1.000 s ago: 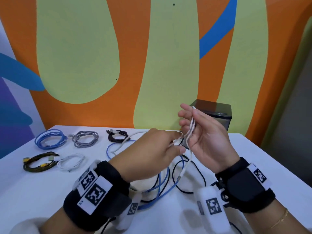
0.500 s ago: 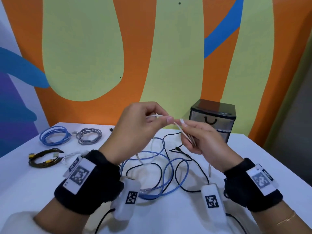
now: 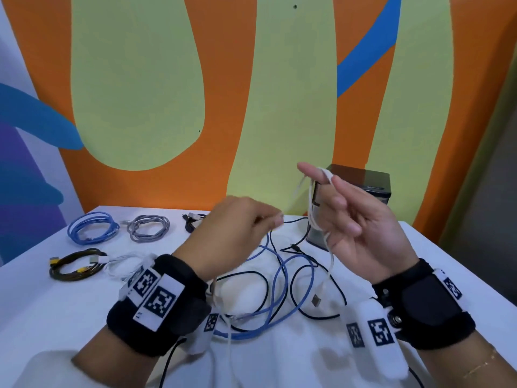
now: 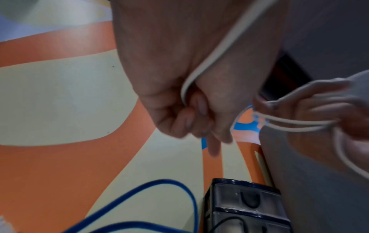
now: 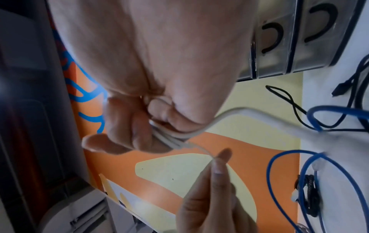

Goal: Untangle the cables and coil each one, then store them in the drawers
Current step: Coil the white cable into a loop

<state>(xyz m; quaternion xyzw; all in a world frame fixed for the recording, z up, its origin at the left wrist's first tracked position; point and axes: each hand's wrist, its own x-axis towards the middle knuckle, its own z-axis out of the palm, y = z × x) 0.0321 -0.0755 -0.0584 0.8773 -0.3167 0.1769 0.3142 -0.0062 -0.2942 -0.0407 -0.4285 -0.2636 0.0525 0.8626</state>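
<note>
Left hand [image 3: 232, 236] is pinching the white cable [image 3: 313, 208] above the white table [image 3: 56, 309]. Right hand [image 3: 361, 228], raised, is gripping that cable's loops, wound over its fingers [image 3: 310, 170]. Below, loose blue cable [image 3: 282, 278] and black cable [image 3: 307, 275] are lying tangled. Farther back, the drawer unit [image 3: 372, 183] is sitting closed at the wall.

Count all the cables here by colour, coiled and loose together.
Blue: 2 (coiled blue cable, loose blue cable)
Black: 3 (black coil, yellow-tipped black coil, loose black cable)
White: 2 (white coil, held white cable)
Grey: 1 (grey coil)
Total: 8
</note>
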